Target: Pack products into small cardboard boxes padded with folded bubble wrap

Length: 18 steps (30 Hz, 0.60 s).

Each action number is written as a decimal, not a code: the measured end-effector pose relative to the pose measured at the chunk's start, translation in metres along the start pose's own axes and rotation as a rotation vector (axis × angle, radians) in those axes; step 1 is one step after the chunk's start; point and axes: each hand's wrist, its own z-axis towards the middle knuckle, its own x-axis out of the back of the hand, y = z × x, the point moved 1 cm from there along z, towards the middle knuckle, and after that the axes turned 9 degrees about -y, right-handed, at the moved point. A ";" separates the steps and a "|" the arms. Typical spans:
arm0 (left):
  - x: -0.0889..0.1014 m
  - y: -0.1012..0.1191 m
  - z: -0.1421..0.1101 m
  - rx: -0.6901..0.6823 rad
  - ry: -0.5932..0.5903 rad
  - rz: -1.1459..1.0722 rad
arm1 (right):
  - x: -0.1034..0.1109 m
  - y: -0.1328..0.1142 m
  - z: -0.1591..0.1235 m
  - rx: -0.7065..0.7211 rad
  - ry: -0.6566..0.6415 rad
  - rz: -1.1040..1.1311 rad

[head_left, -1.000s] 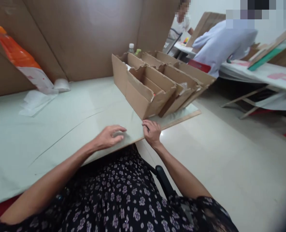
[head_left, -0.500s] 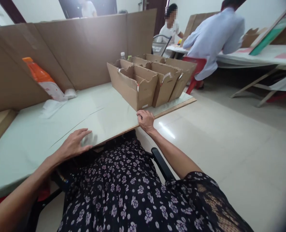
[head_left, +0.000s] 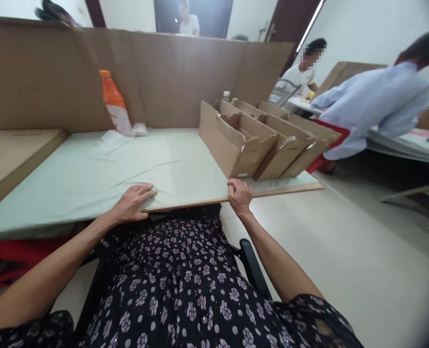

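Observation:
My left hand [head_left: 133, 203] lies on the front part of the table [head_left: 156, 183], fingers stretched over its pale green covering and thumb at the edge. Nothing is in it. At the front edge, to the right, my right hand [head_left: 240, 195] has its fingers curled round the tabletop's rim. Just beyond that hand stand several open cardboard bins [head_left: 220, 150], set side by side; what lies in them is mostly hidden. A thin dark curved line [head_left: 145, 173] runs across the covering ahead of my left hand.
A cardboard screen [head_left: 178, 82] closes off the back of the table. Before it stand an orange-capped bottle [head_left: 116, 108] and a white roll [head_left: 139, 129]. A flat cardboard box [head_left: 22, 154] lies at left. Beside my lap is a chair armrest [head_left: 252, 268]. A person in light blue [head_left: 377, 106] sits at right.
My head has turned left, so the scene sits further right in view. My left hand, raised slightly with fingers apart before, now rests on the table. My right hand keeps its hold on the edge.

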 end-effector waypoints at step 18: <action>0.001 -0.012 -0.005 0.013 0.200 -0.315 | -0.009 0.010 -0.001 -0.030 0.048 -0.003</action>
